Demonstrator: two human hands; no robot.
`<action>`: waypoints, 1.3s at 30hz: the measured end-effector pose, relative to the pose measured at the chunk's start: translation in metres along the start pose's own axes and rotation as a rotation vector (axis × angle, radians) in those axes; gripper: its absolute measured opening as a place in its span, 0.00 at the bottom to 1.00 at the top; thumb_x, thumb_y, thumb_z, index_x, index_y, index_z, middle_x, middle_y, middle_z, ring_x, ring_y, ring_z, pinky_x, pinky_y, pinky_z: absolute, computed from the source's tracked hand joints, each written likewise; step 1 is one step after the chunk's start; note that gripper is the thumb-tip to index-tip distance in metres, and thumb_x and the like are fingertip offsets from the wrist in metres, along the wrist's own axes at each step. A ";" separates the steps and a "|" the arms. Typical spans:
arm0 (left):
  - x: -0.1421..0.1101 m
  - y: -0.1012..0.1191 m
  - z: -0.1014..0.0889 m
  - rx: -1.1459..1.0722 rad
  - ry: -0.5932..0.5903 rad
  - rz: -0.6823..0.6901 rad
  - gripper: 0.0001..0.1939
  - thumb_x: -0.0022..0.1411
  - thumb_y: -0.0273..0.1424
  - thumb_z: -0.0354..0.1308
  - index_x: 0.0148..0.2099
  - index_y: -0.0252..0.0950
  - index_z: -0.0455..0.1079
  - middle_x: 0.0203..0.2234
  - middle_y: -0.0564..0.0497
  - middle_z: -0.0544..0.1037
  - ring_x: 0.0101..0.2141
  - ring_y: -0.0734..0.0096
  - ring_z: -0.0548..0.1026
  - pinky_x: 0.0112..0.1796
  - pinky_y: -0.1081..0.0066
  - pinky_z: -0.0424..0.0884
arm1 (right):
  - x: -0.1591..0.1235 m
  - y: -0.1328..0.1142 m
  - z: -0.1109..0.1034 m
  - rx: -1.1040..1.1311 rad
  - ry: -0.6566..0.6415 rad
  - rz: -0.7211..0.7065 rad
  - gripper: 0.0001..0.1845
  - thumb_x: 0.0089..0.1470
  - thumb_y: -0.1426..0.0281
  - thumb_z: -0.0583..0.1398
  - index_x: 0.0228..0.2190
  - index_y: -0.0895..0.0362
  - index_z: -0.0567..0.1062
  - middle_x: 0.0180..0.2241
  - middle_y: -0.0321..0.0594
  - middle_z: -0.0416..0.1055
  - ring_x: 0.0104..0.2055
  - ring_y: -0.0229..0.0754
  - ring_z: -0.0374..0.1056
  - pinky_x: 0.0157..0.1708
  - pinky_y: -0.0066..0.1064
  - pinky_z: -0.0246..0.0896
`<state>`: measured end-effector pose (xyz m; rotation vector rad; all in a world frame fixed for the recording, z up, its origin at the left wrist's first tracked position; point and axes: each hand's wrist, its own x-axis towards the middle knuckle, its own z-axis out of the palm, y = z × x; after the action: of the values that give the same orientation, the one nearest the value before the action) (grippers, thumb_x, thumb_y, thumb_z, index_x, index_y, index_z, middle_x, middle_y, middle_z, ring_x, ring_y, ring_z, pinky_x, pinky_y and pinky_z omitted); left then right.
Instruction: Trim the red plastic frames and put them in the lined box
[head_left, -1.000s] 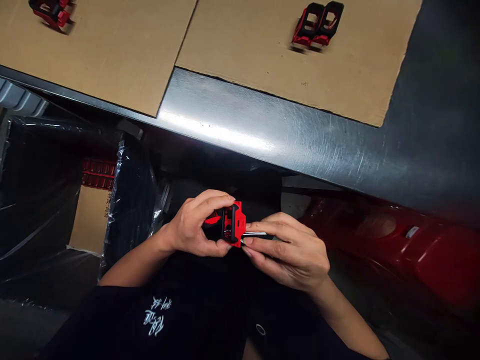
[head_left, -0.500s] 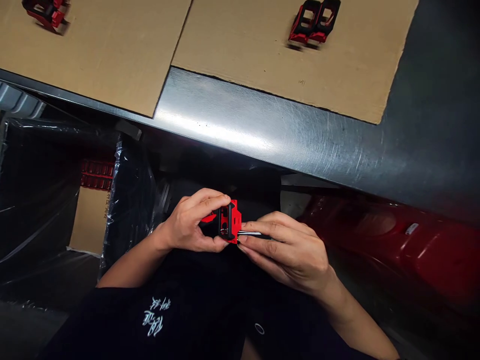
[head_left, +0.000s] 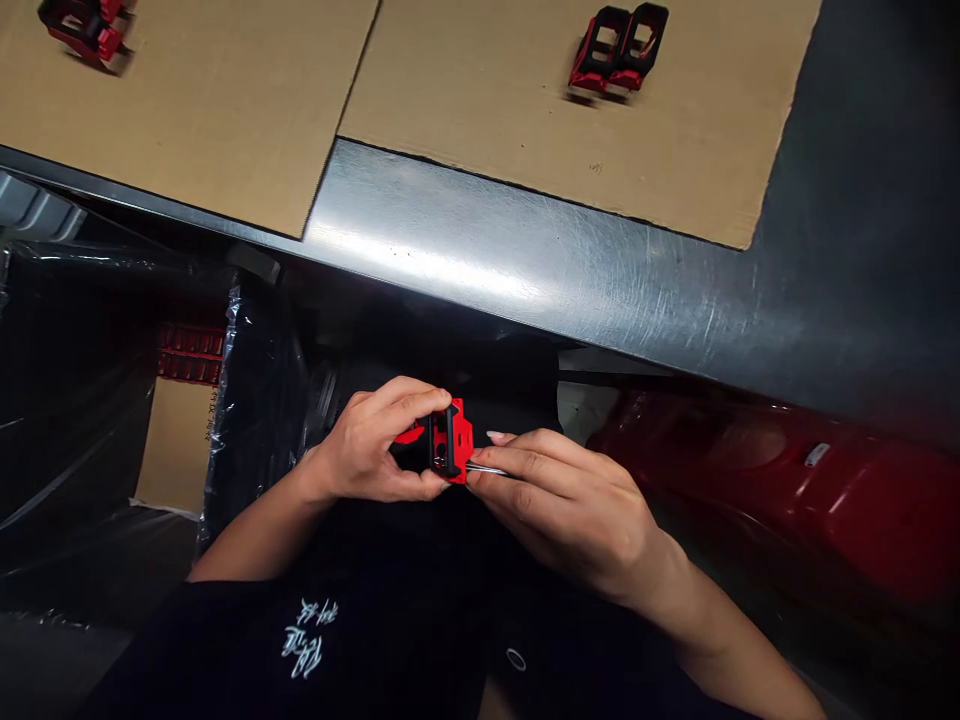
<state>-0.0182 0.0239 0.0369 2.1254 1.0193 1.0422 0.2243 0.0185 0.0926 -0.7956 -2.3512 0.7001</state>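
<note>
the right hand half-hides a steel tool touching the red bracket.

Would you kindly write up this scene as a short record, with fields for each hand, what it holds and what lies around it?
Left hand: grips a red-and-black plastic part
Right hand: pinches a thin metal shaft, its end at the part's edge
Work surface: steel bench with cardboard sheets on it
On the cardboard: a similar part and a side-by-side pair
Nearby: black plastic sheeting, glossy red moulded panel
</note>
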 end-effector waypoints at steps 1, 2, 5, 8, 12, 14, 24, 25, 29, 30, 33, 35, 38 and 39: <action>-0.001 0.000 0.000 -0.002 0.000 -0.007 0.35 0.51 0.36 0.69 0.61 0.36 0.66 0.44 0.43 0.80 0.41 0.60 0.82 0.35 0.65 0.84 | -0.001 0.000 0.000 -0.019 -0.005 -0.010 0.11 0.61 0.79 0.63 0.44 0.56 0.80 0.41 0.43 0.84 0.40 0.45 0.80 0.43 0.39 0.83; -0.001 0.000 0.001 -0.005 0.000 -0.013 0.36 0.51 0.36 0.68 0.61 0.36 0.66 0.44 0.43 0.80 0.41 0.60 0.82 0.35 0.66 0.84 | -0.002 -0.001 0.001 -0.037 -0.006 -0.021 0.11 0.61 0.79 0.63 0.44 0.57 0.80 0.41 0.44 0.84 0.40 0.46 0.80 0.43 0.38 0.83; -0.003 -0.001 0.002 0.000 0.006 -0.017 0.37 0.50 0.36 0.68 0.62 0.37 0.66 0.45 0.44 0.80 0.40 0.61 0.82 0.34 0.66 0.83 | -0.005 -0.003 0.004 -0.087 0.008 -0.046 0.11 0.60 0.80 0.63 0.43 0.60 0.80 0.41 0.45 0.84 0.40 0.47 0.80 0.42 0.38 0.83; -0.004 -0.003 0.004 -0.002 0.032 -0.013 0.38 0.51 0.36 0.67 0.64 0.38 0.65 0.45 0.44 0.78 0.40 0.62 0.81 0.34 0.67 0.83 | -0.004 -0.005 0.006 -0.106 0.034 -0.041 0.11 0.59 0.80 0.63 0.42 0.59 0.81 0.40 0.44 0.84 0.40 0.47 0.81 0.42 0.38 0.83; -0.005 -0.007 0.007 -0.113 0.104 0.003 0.39 0.51 0.37 0.70 0.64 0.38 0.65 0.47 0.42 0.78 0.43 0.58 0.81 0.39 0.61 0.83 | 0.003 0.000 0.003 -0.117 0.112 0.010 0.12 0.58 0.80 0.66 0.42 0.54 0.80 0.39 0.41 0.85 0.37 0.45 0.81 0.38 0.37 0.82; -0.006 -0.009 0.008 -0.197 0.149 0.010 0.41 0.51 0.36 0.71 0.65 0.38 0.64 0.49 0.40 0.78 0.46 0.55 0.81 0.43 0.58 0.82 | 0.005 0.011 -0.002 -0.121 0.196 0.057 0.13 0.56 0.79 0.68 0.42 0.52 0.80 0.38 0.40 0.84 0.36 0.45 0.81 0.34 0.38 0.80; -0.014 -0.007 0.016 -0.449 0.293 -0.057 0.41 0.53 0.37 0.75 0.64 0.40 0.59 0.56 0.35 0.76 0.53 0.54 0.80 0.44 0.61 0.80 | 0.023 0.131 -0.025 -0.382 0.491 0.534 0.05 0.59 0.65 0.69 0.37 0.46 0.79 0.40 0.41 0.83 0.40 0.52 0.76 0.42 0.51 0.73; -0.015 -0.006 0.017 -0.449 0.294 -0.070 0.41 0.53 0.37 0.75 0.63 0.40 0.59 0.56 0.34 0.76 0.52 0.54 0.80 0.43 0.61 0.80 | 0.025 0.138 -0.026 -0.414 0.489 0.520 0.05 0.58 0.65 0.70 0.36 0.46 0.79 0.41 0.41 0.83 0.41 0.53 0.76 0.43 0.51 0.73; -0.017 -0.006 0.019 -0.443 0.283 -0.105 0.40 0.54 0.39 0.75 0.62 0.41 0.58 0.56 0.35 0.76 0.53 0.53 0.80 0.42 0.61 0.81 | 0.026 0.150 -0.025 -0.505 0.555 0.460 0.09 0.58 0.63 0.70 0.41 0.47 0.79 0.50 0.45 0.80 0.51 0.55 0.75 0.51 0.53 0.69; -0.018 -0.006 0.020 -0.444 0.282 -0.105 0.40 0.54 0.38 0.75 0.62 0.41 0.58 0.56 0.35 0.75 0.53 0.53 0.80 0.43 0.61 0.81 | 0.025 0.148 -0.024 -0.524 0.590 0.439 0.09 0.59 0.64 0.69 0.43 0.47 0.79 0.51 0.47 0.79 0.53 0.55 0.74 0.53 0.54 0.68; -0.019 -0.007 0.021 -0.452 0.271 -0.104 0.40 0.54 0.36 0.75 0.63 0.41 0.57 0.58 0.35 0.74 0.53 0.54 0.80 0.43 0.62 0.82 | 0.020 0.128 -0.015 -0.524 0.745 0.365 0.06 0.60 0.68 0.68 0.40 0.50 0.81 0.50 0.49 0.80 0.50 0.56 0.76 0.51 0.53 0.69; -0.019 -0.008 0.022 -0.442 0.261 -0.099 0.41 0.55 0.36 0.74 0.63 0.42 0.56 0.58 0.35 0.74 0.52 0.55 0.80 0.43 0.62 0.82 | 0.018 0.102 -0.005 -0.392 0.863 0.333 0.02 0.58 0.70 0.69 0.36 0.52 0.81 0.42 0.47 0.82 0.42 0.53 0.77 0.41 0.47 0.72; -0.018 -0.010 0.024 -0.393 0.278 -0.057 0.42 0.55 0.36 0.74 0.64 0.43 0.55 0.58 0.37 0.74 0.54 0.54 0.80 0.45 0.60 0.81 | 0.017 0.054 0.013 0.120 0.568 0.471 0.05 0.58 0.73 0.67 0.38 0.53 0.82 0.33 0.39 0.81 0.31 0.43 0.77 0.30 0.35 0.71; -0.019 -0.011 0.025 -0.376 0.288 -0.044 0.42 0.55 0.37 0.75 0.65 0.43 0.55 0.58 0.37 0.74 0.55 0.54 0.79 0.46 0.60 0.81 | 0.017 0.040 0.019 0.271 0.414 0.490 0.07 0.57 0.73 0.66 0.39 0.54 0.82 0.32 0.39 0.81 0.29 0.41 0.76 0.28 0.32 0.71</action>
<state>-0.0094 0.0110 0.0081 1.6764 0.9069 1.4219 0.2158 0.0518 0.0604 -1.2681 -1.6606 0.9240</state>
